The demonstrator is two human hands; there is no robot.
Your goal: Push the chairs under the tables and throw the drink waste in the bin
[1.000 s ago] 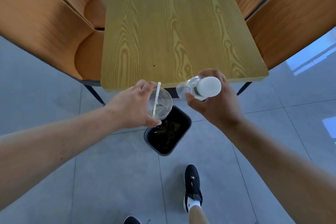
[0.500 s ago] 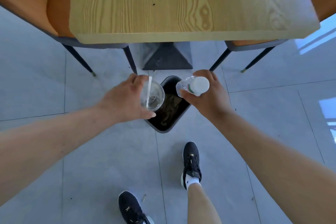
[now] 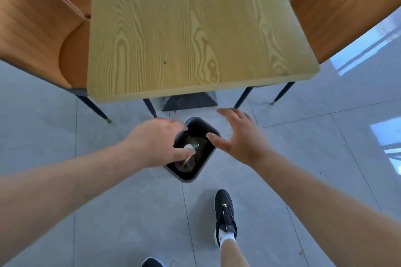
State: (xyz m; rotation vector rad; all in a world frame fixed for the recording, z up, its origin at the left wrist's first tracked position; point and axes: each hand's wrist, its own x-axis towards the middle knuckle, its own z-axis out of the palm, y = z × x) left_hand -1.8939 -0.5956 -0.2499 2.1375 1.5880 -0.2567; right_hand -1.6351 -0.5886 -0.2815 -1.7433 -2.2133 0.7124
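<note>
A small black bin (image 3: 204, 167) stands on the grey floor just in front of the wooden table (image 3: 195, 32). Inside it lie a clear plastic bottle with a white cap (image 3: 189, 147) and a clear cup with a straw (image 3: 184, 163). My left hand (image 3: 156, 141) hovers over the bin's left rim, fingers spread, holding nothing. My right hand (image 3: 236, 136) hangs over the right rim, open and empty too. Orange chairs sit tucked at the table's left side (image 3: 39, 34) and right side (image 3: 347, 11).
The table's dark pedestal base (image 3: 191, 102) and thin black chair legs (image 3: 243, 97) stand just behind the bin. My black shoes (image 3: 224, 217) are on the tiles below it. Bright window reflections lie on the floor at right.
Both hands let go: the cup with straw and the bottle dropped into the bin. The hands are now spread open above it, and my view has tilted up toward the table.
</note>
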